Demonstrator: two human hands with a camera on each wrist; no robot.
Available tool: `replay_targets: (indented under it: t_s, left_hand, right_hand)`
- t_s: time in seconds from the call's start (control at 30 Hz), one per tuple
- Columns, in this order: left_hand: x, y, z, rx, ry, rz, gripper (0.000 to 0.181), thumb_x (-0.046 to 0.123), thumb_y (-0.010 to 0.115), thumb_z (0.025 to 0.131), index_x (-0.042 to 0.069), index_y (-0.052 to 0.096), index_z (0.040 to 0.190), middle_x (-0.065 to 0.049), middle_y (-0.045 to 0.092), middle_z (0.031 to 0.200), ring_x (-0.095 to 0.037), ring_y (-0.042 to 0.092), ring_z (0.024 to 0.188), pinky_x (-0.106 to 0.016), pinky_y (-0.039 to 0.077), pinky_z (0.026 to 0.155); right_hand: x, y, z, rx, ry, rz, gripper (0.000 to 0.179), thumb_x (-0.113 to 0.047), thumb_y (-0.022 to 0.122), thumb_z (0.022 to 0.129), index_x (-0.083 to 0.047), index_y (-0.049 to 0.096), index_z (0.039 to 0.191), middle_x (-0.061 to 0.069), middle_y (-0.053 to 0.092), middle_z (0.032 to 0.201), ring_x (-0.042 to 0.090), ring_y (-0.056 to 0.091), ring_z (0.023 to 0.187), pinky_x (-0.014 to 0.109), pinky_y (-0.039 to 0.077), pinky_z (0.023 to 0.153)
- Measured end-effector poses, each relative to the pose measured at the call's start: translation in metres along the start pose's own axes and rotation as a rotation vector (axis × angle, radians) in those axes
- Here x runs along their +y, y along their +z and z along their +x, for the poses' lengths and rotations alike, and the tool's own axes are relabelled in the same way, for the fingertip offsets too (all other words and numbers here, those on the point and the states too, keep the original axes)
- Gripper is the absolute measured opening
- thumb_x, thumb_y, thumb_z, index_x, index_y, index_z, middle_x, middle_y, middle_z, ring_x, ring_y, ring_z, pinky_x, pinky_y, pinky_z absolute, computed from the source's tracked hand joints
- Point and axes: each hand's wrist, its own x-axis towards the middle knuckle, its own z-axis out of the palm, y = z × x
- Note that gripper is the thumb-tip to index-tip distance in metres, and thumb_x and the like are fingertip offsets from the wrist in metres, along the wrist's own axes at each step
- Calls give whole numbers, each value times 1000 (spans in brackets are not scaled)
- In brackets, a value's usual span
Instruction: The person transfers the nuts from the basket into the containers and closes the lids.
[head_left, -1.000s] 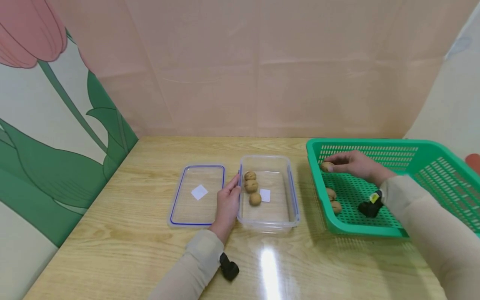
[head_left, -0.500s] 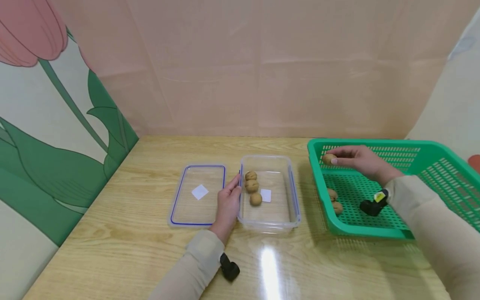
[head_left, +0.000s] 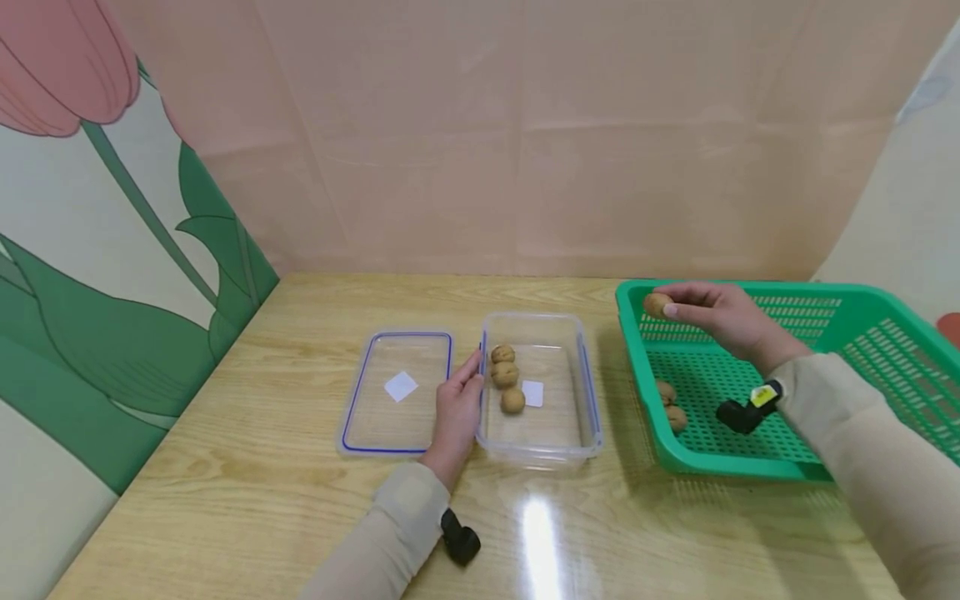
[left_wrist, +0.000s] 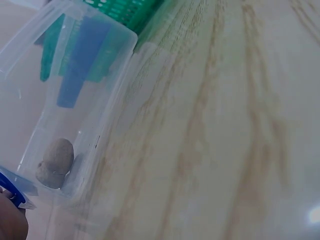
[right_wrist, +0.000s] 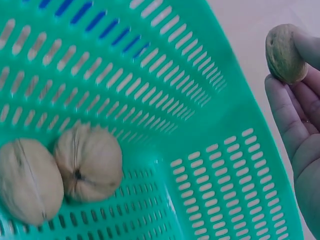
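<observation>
My right hand (head_left: 731,321) pinches a walnut (head_left: 657,305) between thumb and fingertips, over the far left corner of a green basket (head_left: 637,392). In the right wrist view the same walnut (right_wrist: 285,54) shows beside the basket's rim. Two walnuts (right_wrist: 90,162) lie together on the basket's floor. My left hand (head_left: 454,412) rests with extended fingers along the left wall of a clear plastic container (head_left: 589,392). Three walnuts (head_left: 505,374) sit in a row inside, along its left side. The left wrist view shows the fingers only at its lower left corner.
A clear lid with a blue seal (head_left: 360,392) lies flat on the wooden table (head_left: 247,475), left of the container. A white square (head_left: 401,386) shows at the lid and another white square (head_left: 532,393) at the container. A pink sheet (head_left: 517,167) hangs behind the table.
My right hand has lifted the walnut up from inside the basket to about the height of its far rim. My left hand and the container have stayed in place.
</observation>
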Motion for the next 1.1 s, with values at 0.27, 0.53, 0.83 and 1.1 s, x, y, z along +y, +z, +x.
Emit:
replay_targets:
  t_s: [0.27, 0.53, 0.83, 1.1]
  left_hand:
    - [2, 0, 0, 6, -18, -13, 40, 4, 46, 90, 5, 52, 129, -6, 49, 136, -22, 39, 131, -34, 31, 110]
    - [3, 0, 0, 2, -19, -14, 40, 3, 46, 90, 4, 52, 130, -8, 49, 136, -23, 39, 131, -36, 31, 111]
    - [4, 0, 0, -6, -39, -32, 39, 3, 45, 91, 3, 50, 130, -7, 48, 137, -23, 38, 131, -35, 31, 110]
    - [1, 1, 2, -3, -34, -13, 39, 5, 46, 91, 4, 51, 130, -7, 49, 136, -22, 40, 130, -33, 32, 109]
  right_hand:
    - [-20, 7, -4, 18, -12, 29, 36, -24, 54, 93, -10, 56, 127, -22, 61, 107, -1, 53, 101, 14, 44, 81]
    - [-31, 16, -2, -65, -157, 283, 28, -9, 51, 94, -12, 62, 119, -12, 66, 104, 4, 58, 98, 15, 47, 82]
    - [-44, 32, 6, -134, -241, 467, 29, 0, 49, 93, -13, 66, 112, -5, 68, 101, 7, 61, 94, 16, 50, 81]
    - [-55, 49, 9, -151, -251, 529, 29, 2, 50, 91, -14, 68, 108, -4, 69, 99, 7, 63, 92, 18, 51, 80]
